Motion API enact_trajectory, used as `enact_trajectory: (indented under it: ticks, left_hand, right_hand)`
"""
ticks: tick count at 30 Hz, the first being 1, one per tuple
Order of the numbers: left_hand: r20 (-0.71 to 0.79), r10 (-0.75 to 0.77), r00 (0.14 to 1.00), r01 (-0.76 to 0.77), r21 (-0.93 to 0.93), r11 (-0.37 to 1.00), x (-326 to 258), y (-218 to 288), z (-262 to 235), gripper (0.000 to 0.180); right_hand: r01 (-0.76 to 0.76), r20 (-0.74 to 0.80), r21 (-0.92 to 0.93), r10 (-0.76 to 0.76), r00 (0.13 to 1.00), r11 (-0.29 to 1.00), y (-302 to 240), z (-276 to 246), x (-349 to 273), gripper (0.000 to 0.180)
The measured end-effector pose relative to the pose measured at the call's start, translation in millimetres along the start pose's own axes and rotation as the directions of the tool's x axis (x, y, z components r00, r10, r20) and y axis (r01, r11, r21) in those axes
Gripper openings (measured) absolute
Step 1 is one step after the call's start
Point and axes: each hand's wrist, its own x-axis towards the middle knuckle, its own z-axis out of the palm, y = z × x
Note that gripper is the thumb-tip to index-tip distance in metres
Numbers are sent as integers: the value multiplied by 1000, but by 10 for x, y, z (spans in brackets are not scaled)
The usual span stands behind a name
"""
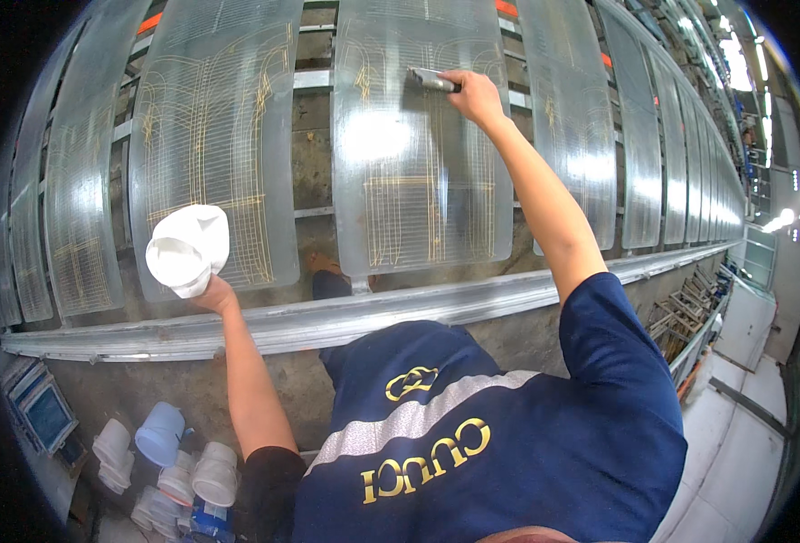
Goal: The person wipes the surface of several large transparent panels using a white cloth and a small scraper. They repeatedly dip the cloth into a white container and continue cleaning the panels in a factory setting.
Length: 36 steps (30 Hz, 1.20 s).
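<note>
My right hand [475,93] reaches up and grips a flat metal tool [434,80], whose tip rests on the upper part of a curved glass panel [418,181] with fine gold lines. My left hand [213,295] holds a white plastic cup [188,248] in front of the lower edge of the neighbouring glass panel [210,109]. Both panels stand upright on a rack, side by side with several more.
A long metal rail [345,317] runs below the panels. Several white and pale blue plastic cups [178,457] lie on the floor at lower left, beside a small blue-screened device [45,412]. More glass panels [671,154] stretch off to the right. My foot [327,271] shows behind the rail.
</note>
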Motion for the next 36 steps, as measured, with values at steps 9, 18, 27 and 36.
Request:
enact_trajectory:
  ticks: [9,18,27,36]
  left_hand:
    - [53,-27,998,21,113,993,-134,-373,-20,45]
    - [21,-62,998,63,-48,997,-79,-70,-41,41]
    - [-23,-81,996,77,-133,988,-105,-102,-104,46]
    - [76,-200,977,207,-98,973,-86,53,-175,45]
  right_hand:
    - [137,33,28,-138,990,990,-317,386,-3051,58]
    - [-81,167,89,65,984,993,-636,-70,-749,37]
    - [330,-180,-19,-328,927,944,-662,975,-1709,63]
    - [144,58,159,-154,986,977,-921,284,-1466,49]
